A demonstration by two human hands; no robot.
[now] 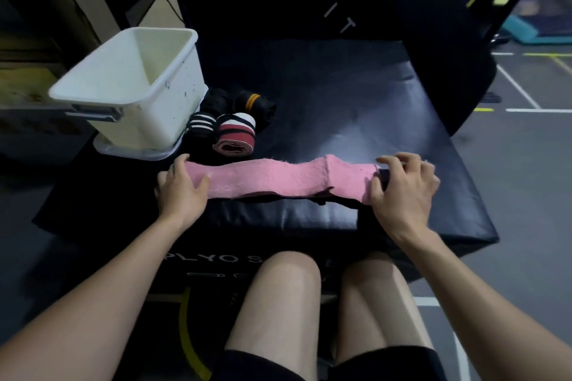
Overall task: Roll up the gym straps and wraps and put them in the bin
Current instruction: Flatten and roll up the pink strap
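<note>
Along the near edge of the black padded box (356, 120), a pink wrap (278, 178) lies stretched flat, its ends pinched by the left hand (181, 192) and right hand (402, 192), the white bin (130, 83) nearby.

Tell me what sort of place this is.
Most likely a gym. The pink wrap lies on a black padded plyo box, rolled wraps sit beside a white bin, and the floor beyond has painted lines.
</note>
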